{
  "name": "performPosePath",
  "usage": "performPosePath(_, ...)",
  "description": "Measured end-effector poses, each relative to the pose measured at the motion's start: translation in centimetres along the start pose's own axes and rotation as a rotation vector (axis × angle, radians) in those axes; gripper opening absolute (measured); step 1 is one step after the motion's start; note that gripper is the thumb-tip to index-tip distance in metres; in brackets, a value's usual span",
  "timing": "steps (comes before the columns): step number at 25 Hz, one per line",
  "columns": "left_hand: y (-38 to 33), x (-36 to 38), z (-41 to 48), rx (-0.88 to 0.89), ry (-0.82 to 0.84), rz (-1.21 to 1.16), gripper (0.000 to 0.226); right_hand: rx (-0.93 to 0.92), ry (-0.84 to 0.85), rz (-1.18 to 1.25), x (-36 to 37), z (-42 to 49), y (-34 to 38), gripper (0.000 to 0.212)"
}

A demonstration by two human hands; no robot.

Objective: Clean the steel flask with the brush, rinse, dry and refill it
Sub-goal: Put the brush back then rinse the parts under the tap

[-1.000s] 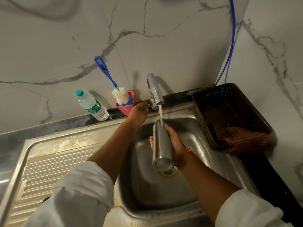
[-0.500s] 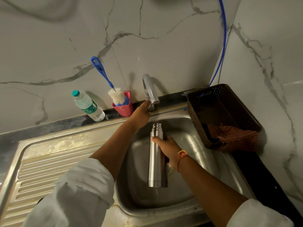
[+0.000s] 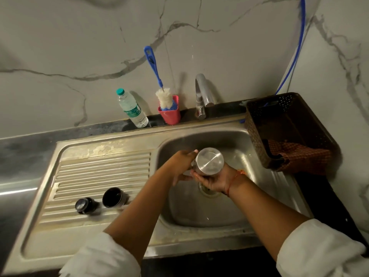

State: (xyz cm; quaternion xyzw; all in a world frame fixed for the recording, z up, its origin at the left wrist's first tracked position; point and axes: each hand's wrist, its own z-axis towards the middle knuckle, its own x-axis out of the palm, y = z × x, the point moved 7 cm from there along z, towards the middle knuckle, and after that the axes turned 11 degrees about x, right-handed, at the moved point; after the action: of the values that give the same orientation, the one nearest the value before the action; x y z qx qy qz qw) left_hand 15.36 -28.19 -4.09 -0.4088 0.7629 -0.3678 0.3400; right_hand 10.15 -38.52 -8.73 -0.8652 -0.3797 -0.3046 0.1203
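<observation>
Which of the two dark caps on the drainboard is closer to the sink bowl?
The hollow cup-shaped cap, lying to the right of the smaller knob-like stopper.

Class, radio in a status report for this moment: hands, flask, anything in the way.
Left hand and right hand grip the steel flask. Flask upended over the sink, base towards camera. Tap shows no stream. Nothing blocking.

Beyond the fingers [image 3: 187, 154], a chrome tap [image 3: 202, 94] stands at the marble wall. Farther left of them, a clear water bottle [image 3: 130, 108] with a teal cap stands beside a red cup [image 3: 170, 115]. To their right, a dark basket [image 3: 257, 134] holds a checked cloth [image 3: 297, 154], and a blue hose [image 3: 299, 47] runs up the wall.
</observation>
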Motion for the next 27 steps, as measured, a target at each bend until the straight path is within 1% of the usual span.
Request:
performPosePath(2,0.5,-0.3,-1.5,-0.025,-0.026,-0.070,0.031,0.031,-0.030,0.013,0.0,0.8,-0.9,0.061)
performPosePath(5,1.5,-1.5,-3.0,-0.023,-0.071,-0.148,0.028,0.050,-0.021,0.002,0.5,1.5,-1.9,0.048)
performPosePath(7,2.5,-2.7,-3.7,-0.018,-0.105,-0.207,0.031,0.008,0.041,-0.120,1.7,1.3,-2.2,0.033)
performPosePath(8,3.0,-3.5,-4.1,-0.014,-0.120,-0.205,0.032,-0.022,0.032,-0.216,2.5,1.0,-2.3,0.036)
performPosePath(9,3.6,-4.3,-4.5,-0.014,-0.131,-0.184,0.033,-0.064,-0.041,-0.339,2.9,0.6,-2.3,0.037)
performPosePath(10,4.4,-5.1,-4.8,-0.018,-0.144,-0.172,0.034,-0.142,-0.187,-0.485,2.7,0.6,-1.9,0.036)
performPosePath(11,5.1,-5.7,-5.3,-0.019,-0.152,-0.150,0.033,-0.246,-0.336,-0.620,2.5,0.6,-1.3,0.036)
performPosePath(12,5.5,-6.2,-5.7,-0.004,-0.155,-0.125,0.032,-0.360,-0.434,-0.737,2.9,0.2,-0.7,0.041)
performPosePath(14,5.5,-7.2,-6.4,0.070,-0.157,-0.047,0.030,-0.566,-0.485,-0.925,4.6,-0.1,-0.3,0.055)
performPosePath(16,5.1,-7.9,-7.2,0.159,-0.130,-0.013,0.037,-0.711,-0.472,-1.101,7.3,-1.0,-1.3,0.063)
performPosePath(17,4.6,-8.2,-7.6,0.208,-0.108,-0.016,0.041,-0.774,-0.456,-1.174,8.9,-1.7,-1.9,0.062)
performPosePath(19,3.8,-9.7,-8.4,0.307,-0.123,0.003,0.048,-0.890,-0.427,-1.273,12.0,-2.9,-3.2,0.061)
performPosePath(23,2.1,-16.5,-10.5,0.526,-0.319,0.146,0.053,-1.120,-0.264,-1.373,19.1,-3.5,-6.0,0.067)
performPosePath(25,1.6,-20.7,-11.7,0.600,-0.414,0.169,0.052,-1.165,-0.234,-1.430,23.0,-2.3,-7.5,0.070)
performPosePath(27,1.8,-24.8,-12.4,0.614,-0.477,0.212,0.053,-1.193,-0.217,-1.495,26.6,-0.4,-8.8,0.072)
